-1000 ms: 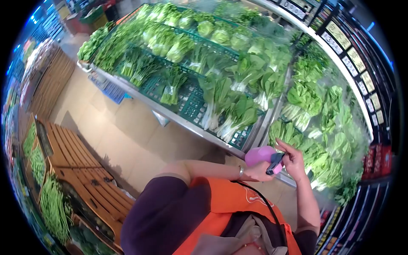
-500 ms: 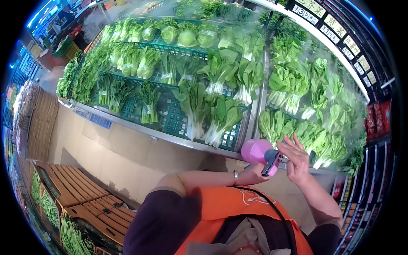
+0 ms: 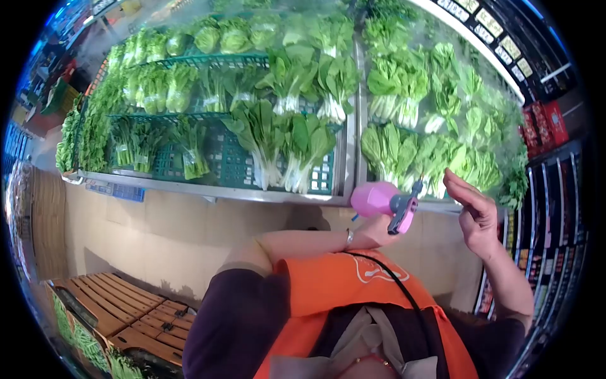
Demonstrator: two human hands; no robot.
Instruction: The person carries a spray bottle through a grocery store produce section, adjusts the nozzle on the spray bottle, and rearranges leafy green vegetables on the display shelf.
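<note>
My left hand (image 3: 374,232), with a bracelet at the wrist, is wrapped round a spray bottle (image 3: 374,198) near its trigger head. The bottle is pink with a dark grey and pink head, and its nozzle points up and away toward the greens. To the right of the nozzle, apart from it, my right hand (image 3: 476,211) is raised with nothing in it, fingers stretched out and bent slightly. Just beyond both hands lie leafy greens (image 3: 386,151) with pale stems at the shelf's front edge. The left fingers are partly hidden by the bottle's head.
A metal rail (image 3: 214,191) edges the vegetable display, where bundled greens (image 3: 192,148) stand in green plastic crates (image 3: 237,164) under mist. Price signs (image 3: 486,28) hang at the upper right. A slatted wooden stand (image 3: 120,297) is at the lower left, and packed shelves (image 3: 558,208) are at the right.
My right hand has drawn away from the bottle's head to the right. The left hand still grips the bottle, its nozzle now in sight. The view has shifted, moving the display left.
</note>
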